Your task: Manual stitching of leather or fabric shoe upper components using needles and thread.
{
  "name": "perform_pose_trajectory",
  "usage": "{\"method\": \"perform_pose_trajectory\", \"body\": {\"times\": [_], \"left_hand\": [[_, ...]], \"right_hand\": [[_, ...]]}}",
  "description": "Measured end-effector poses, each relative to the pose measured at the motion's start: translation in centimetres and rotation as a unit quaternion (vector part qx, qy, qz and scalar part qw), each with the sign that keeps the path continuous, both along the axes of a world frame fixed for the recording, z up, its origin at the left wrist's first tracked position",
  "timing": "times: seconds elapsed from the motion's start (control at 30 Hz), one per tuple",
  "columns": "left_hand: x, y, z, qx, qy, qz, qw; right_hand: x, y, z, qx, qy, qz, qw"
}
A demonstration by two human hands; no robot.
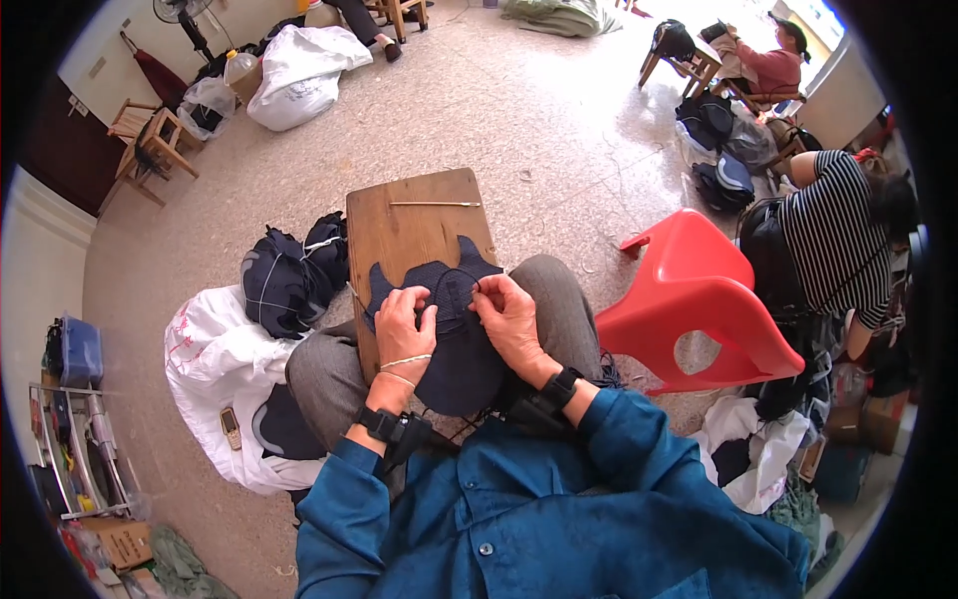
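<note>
A dark navy fabric piece (460,371), cut with pointed tabs and ribbed in the middle, lies over my lap and the near end of a small wooden bench (414,240). On its left part, my left hand (401,324) grips the fabric, fingers bent and thumb pressed in. At its right side my right hand (507,317) pinches a thin dark cord (459,271), which curves in a loop over the fabric. Any needle in those fingertips is too small to make out. Farther up the bench top rests a thin pale rod (435,204).
Left of the bench sit a tied dark bundle (286,278) and a white sack (225,344) with a mobile phone (231,428) on it. A red plastic chair (689,285) stands close on my right. Beyond it a person in a striped top (833,235) bends over.
</note>
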State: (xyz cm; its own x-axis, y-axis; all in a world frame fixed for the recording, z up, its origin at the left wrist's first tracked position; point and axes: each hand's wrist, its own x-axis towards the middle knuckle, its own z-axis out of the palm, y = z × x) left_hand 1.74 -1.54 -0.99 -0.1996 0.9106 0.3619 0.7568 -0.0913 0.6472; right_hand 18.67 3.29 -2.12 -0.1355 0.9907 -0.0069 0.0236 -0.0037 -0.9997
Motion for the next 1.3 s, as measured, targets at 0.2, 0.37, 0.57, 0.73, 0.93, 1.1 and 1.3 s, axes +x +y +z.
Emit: {"method": "perform_pose_trajectory", "body": {"times": [0.2, 0.37, 0.57, 0.73, 0.93, 1.1, 1.3], "left_hand": [[-0.2, 1.1, -0.2, -0.063, -0.005, 0.000, 0.998], [0.1, 0.9, 0.1, -0.078, 0.036, -0.015, 0.996], [-0.5, 1.2, -0.3, -0.086, -0.018, -0.006, 0.996], [-0.4, 1.3, 0.5, -0.123, -0.010, -0.029, 0.992], [-0.1, 0.8, 0.5, -0.097, 0.008, -0.026, 0.995], [0.0, 0.6, 0.5, -0.088, 0.022, -0.033, 0.995], [0.2, 0.6, 0.3, -0.094, 0.028, -0.026, 0.995]], "right_hand": [[0.0, 0.0, 0.2, -0.022, 0.012, -0.011, 1.000], [-0.1, 0.1, 0.0, -0.007, 0.011, -0.022, 1.000], [0.1, 0.1, 0.4, 0.089, -0.088, -0.024, 0.992], [0.6, 0.6, 0.1, 0.136, -0.121, -0.016, 0.983], [0.9, 1.0, 0.0, 0.091, -0.113, -0.006, 0.989], [1.2, 1.9, -0.2, 0.065, -0.147, 0.033, 0.986], [1.8, 3.3, -0.1, -0.010, -0.116, 0.093, 0.989]]}}
